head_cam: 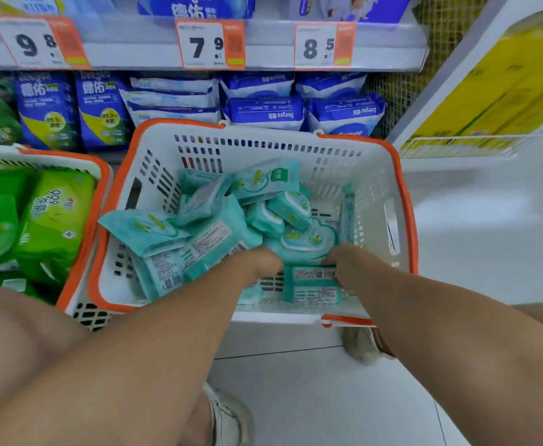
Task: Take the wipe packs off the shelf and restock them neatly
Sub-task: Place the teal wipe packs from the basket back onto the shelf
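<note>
Reaching into the slotted plastic basket (pixel 370 175), both hands' grips clasp one soft, crinkly teal wipe pack (pixel 309 243).

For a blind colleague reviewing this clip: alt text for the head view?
Both hands, left hand and right hand, reach into a white basket with orange rim, grasping a teal wipe pack among many. Blue wipe packs fill the shelf behind.

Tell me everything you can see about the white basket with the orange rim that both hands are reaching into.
The white basket looks like plastic, with slotted walls, cut-out side grips and an orange rim. It sits upright on the pale floor, before the lower shelf, beside a second basket of green packs. Teal wipe packs lie jumbled inside. The left hand and right hand reach in, touching packs near its front wall.
</note>
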`<move>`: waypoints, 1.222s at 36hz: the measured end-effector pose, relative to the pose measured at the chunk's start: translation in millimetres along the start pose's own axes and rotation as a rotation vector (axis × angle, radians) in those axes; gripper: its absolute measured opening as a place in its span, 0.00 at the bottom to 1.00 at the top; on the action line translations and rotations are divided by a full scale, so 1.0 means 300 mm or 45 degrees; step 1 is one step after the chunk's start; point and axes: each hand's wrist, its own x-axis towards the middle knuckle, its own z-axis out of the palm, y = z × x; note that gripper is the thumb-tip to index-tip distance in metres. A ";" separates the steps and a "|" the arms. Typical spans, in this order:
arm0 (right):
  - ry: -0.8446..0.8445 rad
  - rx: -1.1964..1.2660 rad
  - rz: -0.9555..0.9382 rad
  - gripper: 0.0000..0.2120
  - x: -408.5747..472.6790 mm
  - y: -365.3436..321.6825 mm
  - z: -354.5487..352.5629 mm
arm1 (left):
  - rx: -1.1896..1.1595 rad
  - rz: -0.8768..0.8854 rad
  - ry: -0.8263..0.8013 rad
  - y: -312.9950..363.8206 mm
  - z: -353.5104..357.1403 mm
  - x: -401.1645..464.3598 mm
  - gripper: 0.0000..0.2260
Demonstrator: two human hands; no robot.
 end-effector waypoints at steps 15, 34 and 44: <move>0.109 0.743 -0.187 0.33 -0.089 -0.082 -0.047 | -1.140 -0.163 -0.038 0.055 0.082 -0.041 0.16; -0.305 0.584 -1.284 0.24 -0.917 -0.332 -0.409 | -1.226 0.833 0.333 0.287 -0.519 -0.746 0.28; -0.279 0.427 -1.621 0.24 -1.228 -0.519 -0.525 | -0.580 1.372 0.633 0.472 -0.692 -1.076 0.30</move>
